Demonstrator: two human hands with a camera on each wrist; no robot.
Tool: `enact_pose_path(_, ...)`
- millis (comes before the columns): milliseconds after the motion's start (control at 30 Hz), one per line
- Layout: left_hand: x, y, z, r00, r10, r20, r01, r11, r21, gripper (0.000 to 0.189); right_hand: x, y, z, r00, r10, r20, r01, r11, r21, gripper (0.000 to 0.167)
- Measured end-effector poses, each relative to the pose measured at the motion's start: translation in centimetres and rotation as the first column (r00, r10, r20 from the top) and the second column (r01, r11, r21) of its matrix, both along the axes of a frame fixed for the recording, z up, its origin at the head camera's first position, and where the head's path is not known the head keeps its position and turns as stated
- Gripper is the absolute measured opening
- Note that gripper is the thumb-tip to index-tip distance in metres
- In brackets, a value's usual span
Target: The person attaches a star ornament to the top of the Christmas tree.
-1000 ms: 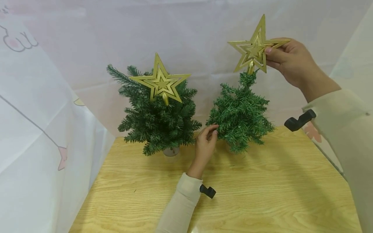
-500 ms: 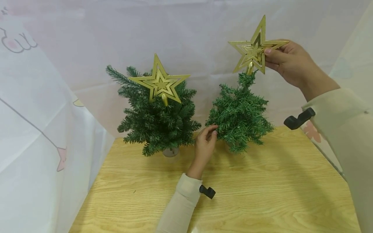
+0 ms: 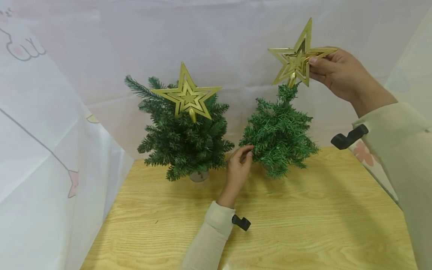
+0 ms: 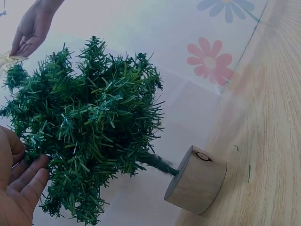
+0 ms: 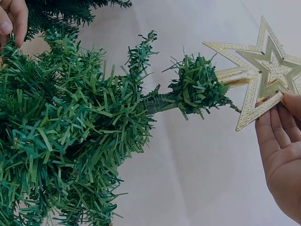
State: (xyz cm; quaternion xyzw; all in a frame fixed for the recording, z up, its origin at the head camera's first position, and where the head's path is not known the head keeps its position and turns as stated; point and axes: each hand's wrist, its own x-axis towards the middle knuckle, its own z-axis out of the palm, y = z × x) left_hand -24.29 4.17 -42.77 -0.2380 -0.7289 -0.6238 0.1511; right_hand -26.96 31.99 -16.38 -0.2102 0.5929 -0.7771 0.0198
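Note:
A gold star tree topper (image 3: 298,60) is upright over the tip of the lighter green small Christmas tree (image 3: 278,135), with its hollow stem right at the tip. My right hand (image 3: 341,73) pinches the star by its right point, thumb in front and fingers behind. In the right wrist view, the star's gold stem (image 5: 233,76) meets the tuft at the tree's top. My left hand (image 3: 239,167) is at this tree's left side. Its relaxed fingers (image 4: 33,186) touch the outer branches, and thumb and fingers are apart.
To the left stands a darker green tree (image 3: 189,142) bearing another gold star (image 3: 187,97). The right tree has a round wooden base (image 4: 195,181) on the wooden table (image 3: 287,225). A pale patterned cloth (image 3: 111,45) hangs close behind both trees.
The star in my right hand has turned slightly and leans a little further right over the tree tip. My left hand stays at the branches.

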Motion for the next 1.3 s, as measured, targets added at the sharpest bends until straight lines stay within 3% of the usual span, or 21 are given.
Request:
enact_pose_path(500,0.06,-0.07,0.04,1.0,0.01,0.001,-0.01,1.0,-0.023,0.029,0.39,0.06,0.19,0.997,-0.077,0.023,0.077,0.997,0.011,0.031)
enact_pose_path(967,0.21,-0.08,0.1,1.0,0.017,0.005,-0.016,0.999,-0.052,0.03,0.58,-0.15,0.12,0.998,-0.063,0.025,0.066,0.988,-0.142,0.025)
enact_pose_path(1300,0.54,0.1,0.12,1.0,-0.004,0.02,0.005,0.998,-0.057,0.033,0.75,0.06,-0.35,0.996,-0.076,0.037,0.082,0.979,-0.186,0.025)
